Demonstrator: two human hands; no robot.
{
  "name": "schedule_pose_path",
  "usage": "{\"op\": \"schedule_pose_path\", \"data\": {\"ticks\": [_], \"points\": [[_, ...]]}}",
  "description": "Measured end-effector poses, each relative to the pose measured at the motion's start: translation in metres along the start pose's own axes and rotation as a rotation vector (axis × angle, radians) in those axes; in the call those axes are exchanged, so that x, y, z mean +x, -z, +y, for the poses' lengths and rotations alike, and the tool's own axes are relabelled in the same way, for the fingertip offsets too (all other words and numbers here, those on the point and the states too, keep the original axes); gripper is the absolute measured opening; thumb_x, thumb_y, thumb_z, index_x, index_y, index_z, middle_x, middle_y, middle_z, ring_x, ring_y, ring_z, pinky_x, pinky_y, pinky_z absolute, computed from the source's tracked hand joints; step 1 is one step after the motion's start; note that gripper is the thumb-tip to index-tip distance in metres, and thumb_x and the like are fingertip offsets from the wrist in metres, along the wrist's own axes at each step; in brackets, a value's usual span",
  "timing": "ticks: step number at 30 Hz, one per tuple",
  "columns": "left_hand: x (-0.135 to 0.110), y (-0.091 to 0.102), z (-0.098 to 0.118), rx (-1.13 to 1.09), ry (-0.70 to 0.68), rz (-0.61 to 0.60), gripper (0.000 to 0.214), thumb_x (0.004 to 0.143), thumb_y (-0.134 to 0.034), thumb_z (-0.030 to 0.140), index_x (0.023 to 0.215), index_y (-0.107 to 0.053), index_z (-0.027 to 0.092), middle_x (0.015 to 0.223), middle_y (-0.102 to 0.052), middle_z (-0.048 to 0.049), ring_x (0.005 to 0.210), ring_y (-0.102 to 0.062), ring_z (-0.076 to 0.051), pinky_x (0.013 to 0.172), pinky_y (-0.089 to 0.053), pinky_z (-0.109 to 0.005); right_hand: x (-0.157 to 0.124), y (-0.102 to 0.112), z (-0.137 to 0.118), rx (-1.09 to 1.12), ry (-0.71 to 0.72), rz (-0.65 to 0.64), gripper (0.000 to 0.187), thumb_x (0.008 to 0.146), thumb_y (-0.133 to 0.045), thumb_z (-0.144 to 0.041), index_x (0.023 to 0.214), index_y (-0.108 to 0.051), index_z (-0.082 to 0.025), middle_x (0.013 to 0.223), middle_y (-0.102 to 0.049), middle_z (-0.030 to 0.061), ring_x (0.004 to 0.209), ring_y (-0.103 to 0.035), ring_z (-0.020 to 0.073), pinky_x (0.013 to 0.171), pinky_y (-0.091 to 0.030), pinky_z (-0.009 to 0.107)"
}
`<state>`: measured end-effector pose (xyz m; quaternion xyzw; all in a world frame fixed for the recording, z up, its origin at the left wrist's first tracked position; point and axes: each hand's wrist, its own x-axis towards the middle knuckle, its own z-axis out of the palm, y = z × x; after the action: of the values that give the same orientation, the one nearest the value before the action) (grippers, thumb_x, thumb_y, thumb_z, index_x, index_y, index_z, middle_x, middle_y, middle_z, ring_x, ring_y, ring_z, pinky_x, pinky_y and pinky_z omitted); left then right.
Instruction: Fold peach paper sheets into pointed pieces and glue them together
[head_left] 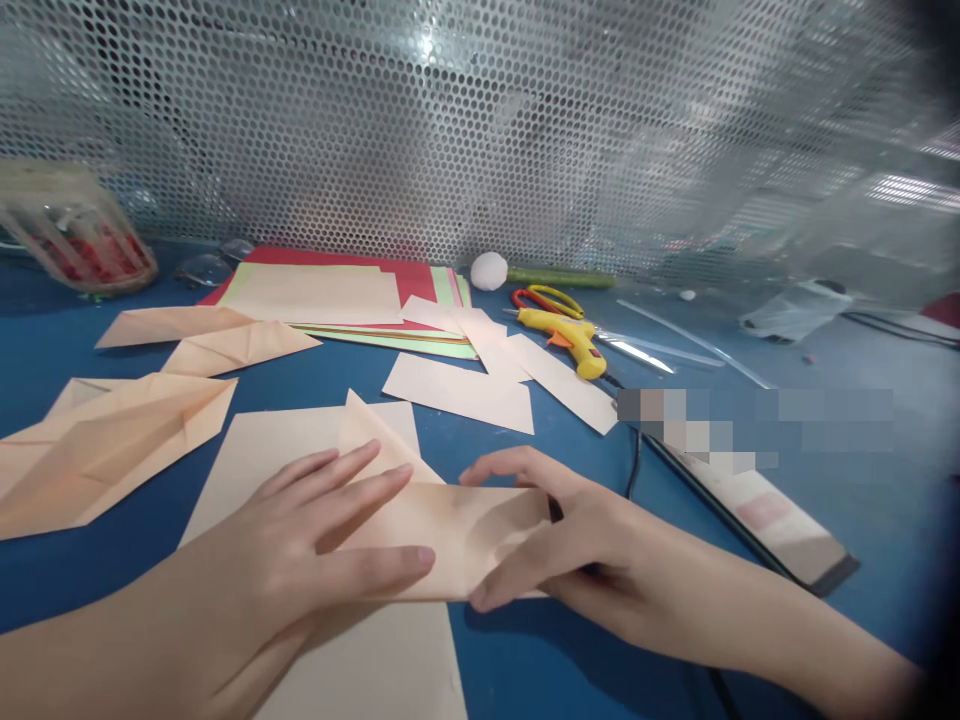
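Observation:
A peach-coloured sheet of paper, partly folded, lies on the blue table over a larger peach sheet. My left hand lies flat on the folded paper with fingers stretched out, pressing it down. My right hand pinches the right edge of the same folded paper between thumb and fingers. One flap of the paper stands up behind my left fingers.
Folded peach pieces lie at the left. A stack of coloured paper, loose strips, a yellow glue gun, scissors and a white ball sit further back. A dark flat device lies right. A perforated metal wall closes the back.

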<state>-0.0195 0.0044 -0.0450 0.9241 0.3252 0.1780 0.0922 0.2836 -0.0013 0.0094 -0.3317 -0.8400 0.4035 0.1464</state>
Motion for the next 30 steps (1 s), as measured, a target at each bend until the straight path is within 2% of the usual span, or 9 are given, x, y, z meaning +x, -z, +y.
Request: {"op": "schedule_pose_path", "data": {"ticks": [4,8,12,15,17,20,24,27,30], "points": [[0.001,-0.003,0.007,0.035,0.002,0.018,0.046,0.094,-0.055,0.028,0.129,-0.06,0.057,0.157,-0.039,0.0169,0.144,-0.039,-0.033,0.115,-0.037,-0.051,-0.001,0.0,0.0,-0.031,-0.013,-0.021,0.048,0.095,-0.047,-0.001,0.12,-0.074,-0.032,0.141,-0.048,0.008,0.141,-0.042,0.0187,0.097,-0.048,0.026],[0.002,-0.006,0.009,0.083,-0.003,0.062,0.047,0.094,-0.056,0.023,0.126,-0.062,0.057,0.151,-0.047,0.0175,0.143,-0.041,-0.032,0.115,-0.036,-0.053,-0.001,-0.001,-0.001,-0.09,0.021,-0.021,0.059,0.088,-0.044,0.007,0.122,-0.073,-0.032,0.14,-0.051,0.0076,0.14,-0.042,0.0186,0.093,-0.049,0.023],[0.002,-0.006,0.005,0.081,-0.082,0.05,0.057,0.091,-0.061,0.017,0.128,-0.058,0.061,0.155,-0.042,0.0178,0.144,-0.04,-0.031,0.116,-0.034,-0.054,-0.002,-0.002,-0.004,-0.092,-0.001,-0.023,0.059,0.087,-0.044,0.007,0.12,-0.074,-0.032,0.145,-0.046,0.0061,0.109,-0.064,0.0116,0.087,-0.051,0.02],[0.002,-0.003,0.001,0.059,-0.131,0.012,0.075,0.087,-0.065,0.01,0.136,-0.047,0.063,0.158,-0.036,0.0136,0.145,-0.037,-0.031,0.117,-0.03,-0.057,-0.002,-0.002,-0.005,-0.111,-0.017,-0.02,0.052,0.09,-0.046,0.003,0.117,-0.074,-0.032,0.143,-0.047,0.0056,0.089,-0.067,0.0089,0.084,-0.053,0.021],[0.003,0.001,0.001,0.04,-0.134,0.003,0.077,0.086,-0.063,0.009,0.138,-0.046,0.063,0.159,-0.036,0.0127,0.146,-0.036,-0.031,0.118,-0.029,-0.057,-0.003,-0.002,-0.006,-0.118,-0.027,-0.024,0.049,0.092,-0.047,0.001,0.116,-0.074,-0.032,0.143,-0.047,0.0055,0.083,-0.067,0.0075,0.082,-0.053,0.02],[0.003,0.008,0.002,0.013,-0.109,-0.041,0.068,0.087,-0.056,0.012,0.137,-0.051,0.058,0.159,-0.036,0.0133,0.147,-0.035,-0.031,0.118,-0.029,-0.056,-0.003,-0.001,-0.005,-0.126,-0.021,-0.017,0.049,0.093,-0.048,0.0,0.118,-0.074,-0.033,0.141,-0.048,0.0053,0.096,-0.067,0.01,0.087,-0.052,0.02],[0.002,0.016,0.001,0.11,-0.22,-0.125,0.069,0.088,-0.046,0.016,0.148,-0.042,0.05,0.164,-0.027,0.0086,0.147,-0.035,-0.03,0.119,-0.029,-0.054,-0.002,-0.001,-0.005,-0.13,0.027,-0.008,0.045,0.097,-0.046,-0.003,0.119,-0.074,-0.03,0.13,-0.058,0.0071,0.125,-0.055,0.015,0.102,-0.046,0.023],[0.001,0.017,-0.002,0.18,-0.24,-0.17,0.066,0.095,-0.045,0.018,0.151,-0.035,0.052,0.165,-0.021,0.0088,0.148,-0.033,-0.028,0.12,-0.028,-0.052,-0.002,0.0,-0.005,-0.133,0.063,-0.015,0.04,0.097,-0.049,-0.003,0.117,-0.075,-0.026,0.116,-0.064,0.0081,0.129,-0.053,0.0151,0.104,-0.044,0.023],[0.002,0.017,-0.001,0.178,-0.242,-0.177,0.066,0.096,-0.048,0.02,0.151,-0.032,0.053,0.166,-0.02,0.0084,0.149,-0.03,-0.027,0.12,-0.027,-0.053,-0.002,0.003,-0.005,-0.28,0.126,-0.009,0.039,0.096,-0.05,-0.004,0.118,-0.074,-0.027,0.119,-0.065,0.0083,0.124,-0.056,0.0171,0.101,-0.046,0.028]]}}
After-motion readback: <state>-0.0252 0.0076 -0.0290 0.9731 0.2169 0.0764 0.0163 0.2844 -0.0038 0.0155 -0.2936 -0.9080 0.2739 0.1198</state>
